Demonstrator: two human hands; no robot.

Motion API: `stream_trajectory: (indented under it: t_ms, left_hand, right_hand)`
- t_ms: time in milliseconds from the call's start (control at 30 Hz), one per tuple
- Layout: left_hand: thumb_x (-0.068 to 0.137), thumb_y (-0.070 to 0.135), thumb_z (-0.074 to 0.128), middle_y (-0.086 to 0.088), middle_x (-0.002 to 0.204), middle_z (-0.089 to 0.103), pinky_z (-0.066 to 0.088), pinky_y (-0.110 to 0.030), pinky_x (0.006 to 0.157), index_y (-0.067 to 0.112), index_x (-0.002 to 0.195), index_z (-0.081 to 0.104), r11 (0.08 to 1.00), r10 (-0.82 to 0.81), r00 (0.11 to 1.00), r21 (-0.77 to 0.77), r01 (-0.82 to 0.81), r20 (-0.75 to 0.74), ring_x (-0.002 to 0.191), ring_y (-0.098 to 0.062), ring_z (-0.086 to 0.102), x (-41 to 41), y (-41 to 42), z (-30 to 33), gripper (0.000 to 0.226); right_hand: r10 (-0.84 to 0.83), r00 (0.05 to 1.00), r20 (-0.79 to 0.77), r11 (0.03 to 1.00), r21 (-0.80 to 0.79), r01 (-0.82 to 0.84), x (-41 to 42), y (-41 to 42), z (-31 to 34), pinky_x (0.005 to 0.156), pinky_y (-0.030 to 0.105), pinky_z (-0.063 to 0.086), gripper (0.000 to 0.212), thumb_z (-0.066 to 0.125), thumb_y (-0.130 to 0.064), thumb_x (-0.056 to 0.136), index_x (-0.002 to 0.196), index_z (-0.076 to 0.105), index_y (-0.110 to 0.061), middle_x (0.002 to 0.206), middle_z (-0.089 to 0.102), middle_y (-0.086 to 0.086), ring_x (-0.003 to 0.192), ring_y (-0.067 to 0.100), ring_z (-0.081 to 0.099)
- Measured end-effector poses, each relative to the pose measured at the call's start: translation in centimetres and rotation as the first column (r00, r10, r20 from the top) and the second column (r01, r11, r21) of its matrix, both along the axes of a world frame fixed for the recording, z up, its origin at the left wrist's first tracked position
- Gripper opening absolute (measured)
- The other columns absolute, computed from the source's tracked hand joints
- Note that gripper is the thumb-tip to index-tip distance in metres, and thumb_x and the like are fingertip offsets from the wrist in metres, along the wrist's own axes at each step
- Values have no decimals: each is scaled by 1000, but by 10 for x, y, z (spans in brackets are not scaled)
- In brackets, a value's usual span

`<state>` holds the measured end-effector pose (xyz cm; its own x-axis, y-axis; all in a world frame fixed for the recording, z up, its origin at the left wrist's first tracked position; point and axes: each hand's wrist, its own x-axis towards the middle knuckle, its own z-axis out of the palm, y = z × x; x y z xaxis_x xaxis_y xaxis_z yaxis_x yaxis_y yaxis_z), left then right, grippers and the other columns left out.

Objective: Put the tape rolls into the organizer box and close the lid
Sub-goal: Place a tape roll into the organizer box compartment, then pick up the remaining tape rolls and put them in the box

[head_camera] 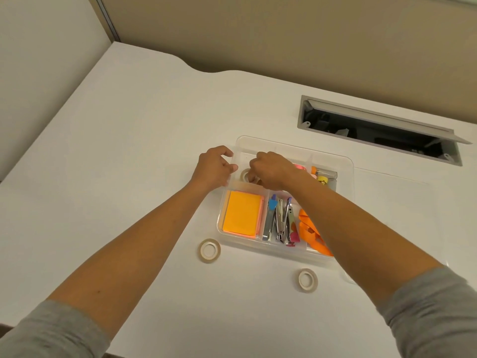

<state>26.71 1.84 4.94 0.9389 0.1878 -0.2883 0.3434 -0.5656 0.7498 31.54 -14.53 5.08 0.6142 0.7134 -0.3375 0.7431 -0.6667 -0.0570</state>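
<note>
head | left hand (215,167) grips box (346,164) left wall | right hand (268,171) holds tape (245,174) in box's far-left compartment | two rolls on desk (116,140): one (209,250) beside box, other (308,279) nearer | lid off

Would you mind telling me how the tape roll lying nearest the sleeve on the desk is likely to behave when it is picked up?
The tape roll looks small and thin with an open core, so it is probably light and easy to pinch through the hole. It lies flat on the desk, so it should stay put; stood on edge, it would likely roll. The smooth white surface may let it slide if nudged.
</note>
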Motion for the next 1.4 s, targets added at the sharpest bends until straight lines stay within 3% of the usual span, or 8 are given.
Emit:
stream_trajectory:
  t_ms: [167,400,500,633,800,1000,1200,1400]
  left_hand:
    - [84,18,69,-11,94,70,56,-30,68,14,118,57,1000,-4,1000,-5,4,0,70,-24,68,0,-1,1,36]
    - [83,17,70,-12,95,70,57,-29,61,14,117,57,998,20,1000,-52,-21,-22,72,-24,68,0,0,0,36]
    - [83,17,71,-12,96,70,57,-29,58,15,116,58,999,28,999,-38,-28,-17,72,-24,68,-1,0,0,36]
    - [82,22,72,-11,101,70,60,-43,71,18,115,59,999,44,998,-14,-45,-40,78,-28,69,-2,0,-1,35]
    - [80,31,73,-11,115,66,53,-45,88,19,116,60,999,28,999,36,-26,-33,99,-30,62,-2,2,2,40]
    - [84,44,65,-10,122,60,46,-38,89,14,122,56,998,55,997,6,-56,62,110,-25,56,-20,14,11,50]
    - [89,29,61,-8,110,60,45,-33,80,13,105,60,990,81,968,91,-105,237,96,-22,60,-105,23,-8,23]
    - [87,20,63,-2,98,58,40,-30,75,16,95,62,950,-168,942,301,76,290,90,-22,53,-200,17,-39,9]
  right_hand:
    - [-23,1000,12,999,-22,23,-1,1,0,75,43,49,20,64,-14,84,103,71,-14,94,63,8,84,25,53]
    - [5,999,34,999,-33,-3,-6,0,5,73,36,45,22,65,-10,83,104,71,-14,96,65,8,87,25,53]
    - [-66,998,-24,997,36,67,-8,-2,8,75,31,42,31,70,-8,82,112,68,-16,108,64,7,96,25,55]
    - [-180,984,-13,967,182,180,-25,-18,24,71,30,36,29,69,-10,84,113,66,-16,106,64,8,95,25,55]
    - [-397,914,-82,802,454,389,-89,-53,43,69,31,44,22,67,-18,87,108,69,-17,95,65,4,85,18,56]
    - [-565,797,-217,557,612,561,-182,-97,39,66,29,47,12,71,-19,84,95,72,-17,80,65,-3,67,11,55]
    - [-747,612,-261,408,547,731,-250,-128,-2,63,31,48,7,69,-25,85,90,71,-21,83,68,-3,68,12,57]
    - [-834,496,-242,396,362,844,-286,-137,-38,65,28,40,26,67,-36,85,109,65,-26,97,62,-4,80,12,54]
